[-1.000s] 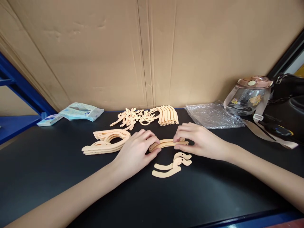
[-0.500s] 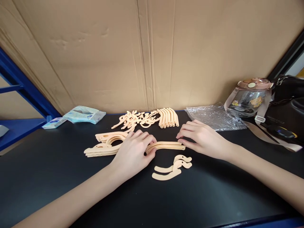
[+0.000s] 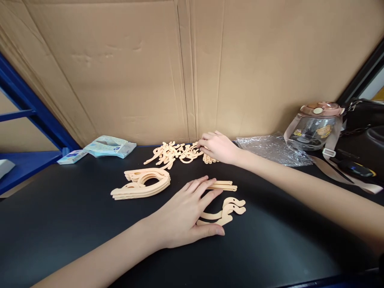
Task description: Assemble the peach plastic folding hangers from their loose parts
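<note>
In the head view, the left hand (image 3: 183, 212) is lying with its fingers and thumb apart, partly covering two strips (image 3: 223, 187) at its two o'clock and two hooks (image 3: 225, 213) at its three o'clock. The right hand (image 3: 218, 147) is covering most of a row of strips (image 3: 210, 159) — whether it is gripping any, I cannot tell. A pile of hooks (image 3: 171, 154) is lying at its nine o'clock — a stack of pale pieces (image 3: 151, 189) is sitting at the left hand's ten o'clock.
</note>
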A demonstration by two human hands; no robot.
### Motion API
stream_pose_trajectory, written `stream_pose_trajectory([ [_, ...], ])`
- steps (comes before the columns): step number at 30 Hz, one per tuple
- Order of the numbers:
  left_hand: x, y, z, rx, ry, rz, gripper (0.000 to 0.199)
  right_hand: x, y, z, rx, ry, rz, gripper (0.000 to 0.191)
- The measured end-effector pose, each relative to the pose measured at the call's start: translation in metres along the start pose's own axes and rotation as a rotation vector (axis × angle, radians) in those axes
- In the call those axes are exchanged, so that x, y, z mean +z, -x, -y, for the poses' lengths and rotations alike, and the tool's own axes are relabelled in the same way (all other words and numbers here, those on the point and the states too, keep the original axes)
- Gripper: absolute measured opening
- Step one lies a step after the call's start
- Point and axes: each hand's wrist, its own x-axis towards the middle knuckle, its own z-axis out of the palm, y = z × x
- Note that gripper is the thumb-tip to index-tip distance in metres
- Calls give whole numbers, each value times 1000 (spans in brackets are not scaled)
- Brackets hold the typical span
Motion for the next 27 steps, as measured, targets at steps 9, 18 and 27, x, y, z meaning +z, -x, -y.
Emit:
stream_pose_trajectory([
  [9, 5, 1, 4, -4, -31, 9, 64, 32, -74, -8, 245, -226, 213, 28],
  [18, 8, 2, 6, 21, -59, -9, 62, 49, -95, -20, 435, -647, 88, 28],
  [27, 6, 4, 5, 11, -51, 9, 58, 11, -82, -23, 412, -953, -418, 17],
])
